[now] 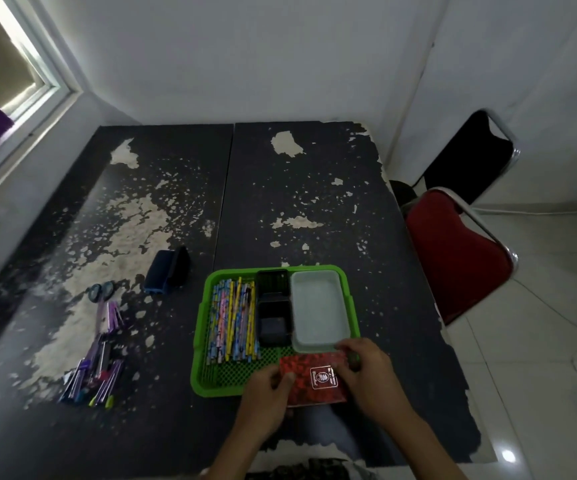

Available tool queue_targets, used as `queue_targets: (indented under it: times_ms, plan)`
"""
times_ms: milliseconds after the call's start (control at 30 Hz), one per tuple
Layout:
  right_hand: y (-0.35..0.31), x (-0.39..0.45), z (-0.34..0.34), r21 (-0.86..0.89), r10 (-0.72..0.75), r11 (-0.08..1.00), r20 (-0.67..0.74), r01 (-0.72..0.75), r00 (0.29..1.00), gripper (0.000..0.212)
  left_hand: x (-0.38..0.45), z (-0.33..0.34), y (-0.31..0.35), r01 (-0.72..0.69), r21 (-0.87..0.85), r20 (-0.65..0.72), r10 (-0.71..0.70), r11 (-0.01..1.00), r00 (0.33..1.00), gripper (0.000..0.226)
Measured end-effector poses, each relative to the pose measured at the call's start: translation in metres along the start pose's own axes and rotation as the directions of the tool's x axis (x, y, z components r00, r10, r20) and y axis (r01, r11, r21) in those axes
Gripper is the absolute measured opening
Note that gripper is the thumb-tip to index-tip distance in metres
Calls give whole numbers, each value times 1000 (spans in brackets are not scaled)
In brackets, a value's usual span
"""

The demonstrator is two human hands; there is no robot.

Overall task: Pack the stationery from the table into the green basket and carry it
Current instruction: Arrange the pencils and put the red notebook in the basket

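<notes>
A green basket (201, 334) stands on the dark table, near its front edge. Inside lie several patterned pencils (233, 318), two small black boxes (274, 308) and a pale tray (319, 311). Over the basket's near right corner is a red patterned notebook (314, 377), held at both ends. My left hand (266, 400) grips its left edge, thumb on top. My right hand (366, 372) holds its right side. To the left on the table lie scissors (102, 296), a heap of pens and markers (96, 368) and a dark blue case (167, 270).
The table (314, 202) has peeling black paint and a seam down the middle. A red chair (453, 258) and a black chair (470, 157) stand at its right edge. A window (6, 71) is at the left, white wall behind.
</notes>
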State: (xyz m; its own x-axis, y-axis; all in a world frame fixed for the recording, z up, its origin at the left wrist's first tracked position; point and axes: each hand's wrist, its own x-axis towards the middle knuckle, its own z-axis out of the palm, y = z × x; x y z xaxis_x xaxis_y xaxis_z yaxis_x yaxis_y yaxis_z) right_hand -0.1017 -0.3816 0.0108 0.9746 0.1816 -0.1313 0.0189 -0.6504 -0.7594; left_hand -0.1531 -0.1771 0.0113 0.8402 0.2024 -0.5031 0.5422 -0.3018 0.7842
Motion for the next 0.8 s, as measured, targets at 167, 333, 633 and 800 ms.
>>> queue_targets:
  times_ms: [167, 333, 633, 800]
  plan:
    - [-1, 3, 8, -234, -81, 965, 177, 122, 981, 21, 18, 5, 8, 106, 99, -92, -97, 989, 991, 29]
    - [-9, 0, 16, -386, -52, 901, 356, 197, 933, 29, 52, 8, 7, 123, 537, -66, -104, 834, 992, 45]
    - [-7, -4, 23, -414, 33, 896, 421, 160, 906, 35, 89, 2, -4, 120, 698, 159, -316, 706, 935, 33]
    - [-15, -8, 24, -457, 73, 881, 385, 121, 920, 34, 101, 10, -9, 153, 590, 211, -334, 793, 919, 42]
